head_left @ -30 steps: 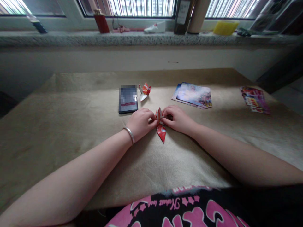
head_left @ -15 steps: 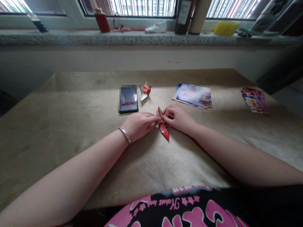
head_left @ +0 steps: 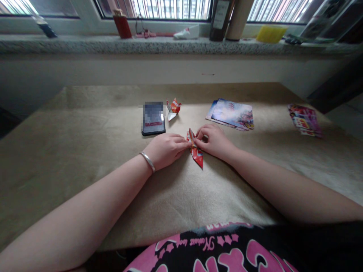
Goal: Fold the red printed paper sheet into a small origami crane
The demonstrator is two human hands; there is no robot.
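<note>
A small red folded paper piece (head_left: pixel 196 153) lies on the tan table cover (head_left: pixel 85 151), its pointed tip aimed toward me. My left hand (head_left: pixel 166 149), with a silver bangle at the wrist, pinches the paper's upper left edge with closed fingers. My right hand (head_left: pixel 214 141) pinches the upper right side, fingers curled against the fold. Both hands rest on the table with the paper between them.
A dark phone (head_left: pixel 153 119) lies just beyond my left hand. A finished red and white folded paper figure (head_left: pixel 173 108) sits beside it. A stack of printed sheets (head_left: pixel 231 114) lies at the right, more coloured paper (head_left: pixel 304 119) further right. The window sill (head_left: pixel 159 44) holds bottles and oddments.
The paper piece has turned, its tip swinging a little to the right. Both hands have shifted slightly and still pinch its top.
</note>
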